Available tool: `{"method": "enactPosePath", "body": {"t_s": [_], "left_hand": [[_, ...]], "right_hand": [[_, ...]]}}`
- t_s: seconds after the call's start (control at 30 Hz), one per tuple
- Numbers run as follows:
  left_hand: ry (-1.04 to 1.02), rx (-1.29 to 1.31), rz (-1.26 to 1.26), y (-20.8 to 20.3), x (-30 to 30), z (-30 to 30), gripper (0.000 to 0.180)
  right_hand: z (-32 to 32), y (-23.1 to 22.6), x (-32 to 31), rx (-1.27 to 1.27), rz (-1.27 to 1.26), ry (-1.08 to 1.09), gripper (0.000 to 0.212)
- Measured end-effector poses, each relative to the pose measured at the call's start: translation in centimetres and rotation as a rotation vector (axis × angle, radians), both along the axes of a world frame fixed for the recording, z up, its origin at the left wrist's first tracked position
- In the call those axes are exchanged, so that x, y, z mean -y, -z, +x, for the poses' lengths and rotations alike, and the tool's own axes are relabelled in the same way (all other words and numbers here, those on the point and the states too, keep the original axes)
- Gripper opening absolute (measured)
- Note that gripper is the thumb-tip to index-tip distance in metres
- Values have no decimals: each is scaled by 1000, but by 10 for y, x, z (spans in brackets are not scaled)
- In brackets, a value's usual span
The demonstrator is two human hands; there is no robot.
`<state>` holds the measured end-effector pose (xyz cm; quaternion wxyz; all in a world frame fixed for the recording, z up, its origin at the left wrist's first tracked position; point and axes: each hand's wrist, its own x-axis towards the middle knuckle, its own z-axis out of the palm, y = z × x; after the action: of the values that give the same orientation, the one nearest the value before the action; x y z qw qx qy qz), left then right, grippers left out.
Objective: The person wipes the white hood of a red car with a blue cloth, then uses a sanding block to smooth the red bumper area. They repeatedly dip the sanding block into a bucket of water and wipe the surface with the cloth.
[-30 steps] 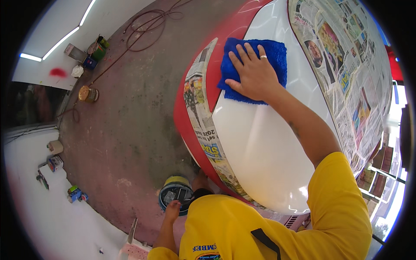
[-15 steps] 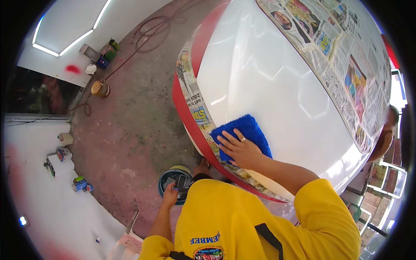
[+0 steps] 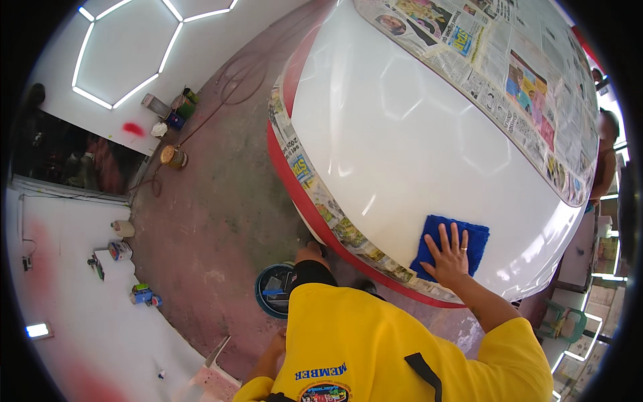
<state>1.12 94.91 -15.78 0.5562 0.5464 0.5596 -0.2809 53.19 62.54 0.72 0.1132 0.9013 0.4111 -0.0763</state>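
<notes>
My right hand (image 3: 447, 258) lies flat with fingers spread on a blue microfiber cloth (image 3: 477, 249), pressing it against the glossy white car hood (image 3: 402, 174). The cloth is near the hood's front edge, where newspaper masking (image 3: 348, 231) runs above a red bumper strip (image 3: 321, 228). Low beside my yellow shirt is my left hand (image 3: 276, 343); its fingers are mostly hidden, and whether it holds anything does not show. Just ahead of it stands a dark bucket (image 3: 260, 295) with dark and bluish items inside, which I cannot make out.
Newspaper sheets (image 3: 495, 87) cover the windshield area. Along the left wall stand several cans and containers (image 3: 120, 250), and a rusty can (image 3: 174, 157) sits near a coiled hose (image 3: 241, 77). Another person (image 3: 606, 154) is at the far right, beyond a green chair (image 3: 569, 320).
My right hand has slid the blue cloth rightward and nearer across the hood. My left hand, which held a dark flat block over the bucket, has drawn back beside my shirt.
</notes>
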Motion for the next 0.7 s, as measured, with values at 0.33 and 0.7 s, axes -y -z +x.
{"method": "enactPosePath", "body": {"t_s": [0.33,0.7], "left_hand": [[56,123,162,57,-261,177,50],[402,85,200,-43,-503,297,49]], "right_hand": [[195,-24,-412,176,481,96,70],[105,-7,-291,207,456,764,85]]}}
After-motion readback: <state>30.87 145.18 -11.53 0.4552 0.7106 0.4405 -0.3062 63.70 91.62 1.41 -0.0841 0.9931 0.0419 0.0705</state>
